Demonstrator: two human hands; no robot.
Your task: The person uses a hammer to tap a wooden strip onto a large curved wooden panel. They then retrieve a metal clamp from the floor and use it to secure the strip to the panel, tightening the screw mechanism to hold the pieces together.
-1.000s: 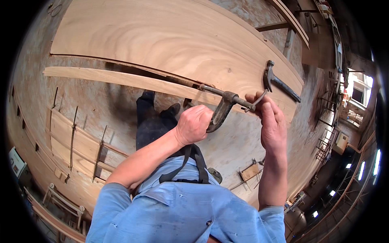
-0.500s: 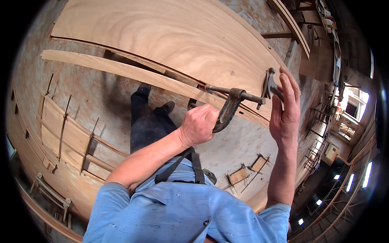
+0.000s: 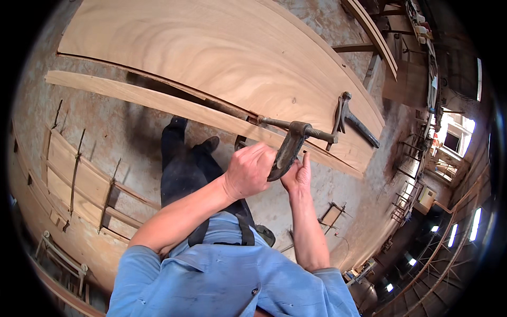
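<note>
My left hand [image 3: 250, 168] is closed around the dark frame of a C-clamp [image 3: 291, 148]. The clamp's threaded screw reaches across the edge of a large pale wooden panel [image 3: 211, 58] and a long wooden strip [image 3: 158, 103] along its near side. A gap shows between strip and panel toward the left. Just right of the clamp's lower curve is my right hand [image 3: 298, 177], its thumb raised beside the strip; the clamp and strip partly hide its other fingers. On the panel, right of the clamp, lies a claw hammer [image 3: 353, 119] with a dark handle.
Clamped wooden frames [image 3: 79, 174] rest on the floor at the left, and a smaller clamped piece [image 3: 331, 215] lies at the lower right. Long boards [image 3: 372, 34] on supports stand at the far right. My legs [image 3: 185, 169] are beside the strip.
My right hand has come down and left from beside the hammer to under the clamp's screw. My left hand stays on the C-clamp. The whole view has shifted slightly.
</note>
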